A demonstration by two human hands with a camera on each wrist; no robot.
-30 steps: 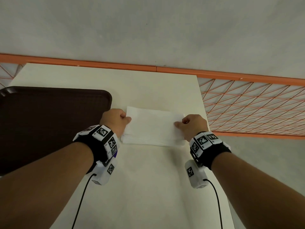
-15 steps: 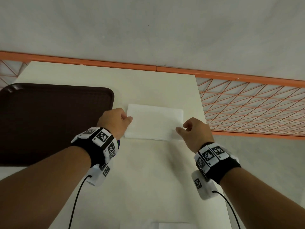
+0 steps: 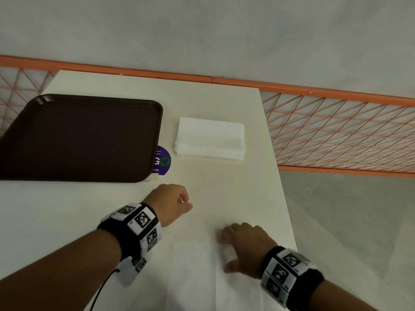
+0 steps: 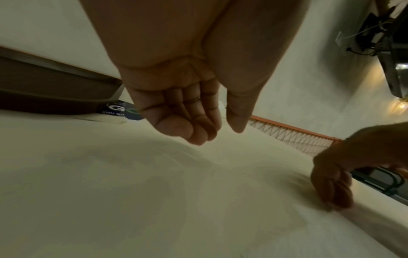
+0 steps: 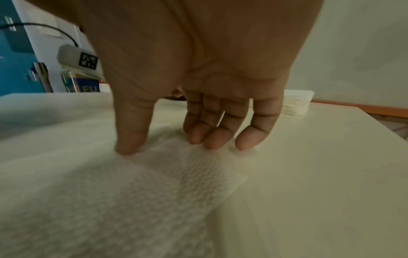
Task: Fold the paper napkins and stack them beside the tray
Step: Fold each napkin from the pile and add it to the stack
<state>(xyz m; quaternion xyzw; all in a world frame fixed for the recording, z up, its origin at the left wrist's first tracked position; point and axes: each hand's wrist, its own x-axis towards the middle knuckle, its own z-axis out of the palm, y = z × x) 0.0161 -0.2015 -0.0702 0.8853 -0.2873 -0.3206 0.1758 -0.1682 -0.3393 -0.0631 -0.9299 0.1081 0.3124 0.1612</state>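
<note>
A stack of folded white napkins (image 3: 210, 139) lies on the cream table just right of the dark brown tray (image 3: 78, 140); it also shows far off as the stack (image 5: 295, 103). An unfolded napkin (image 3: 197, 277) lies flat at the near edge. My right hand (image 3: 225, 252) rests on its far right corner, thumb and fingertips (image 5: 198, 137) touching the napkin (image 5: 154, 183) and spread apart. My left hand (image 3: 186, 203) hovers over bare table between tray and flat napkin. In the left wrist view the left hand (image 4: 212, 134) is loosely curled and empty.
A purple round sticker (image 3: 162, 161) peeks out from under the tray's right edge. An orange mesh railing (image 3: 336, 131) runs behind and right of the table (image 3: 224, 198), whose right edge is close to my right wrist.
Both hands let go of the folded stack and drew back toward me. The right hand came down on the flat napkin at the near edge. The stack stays beside the tray.
</note>
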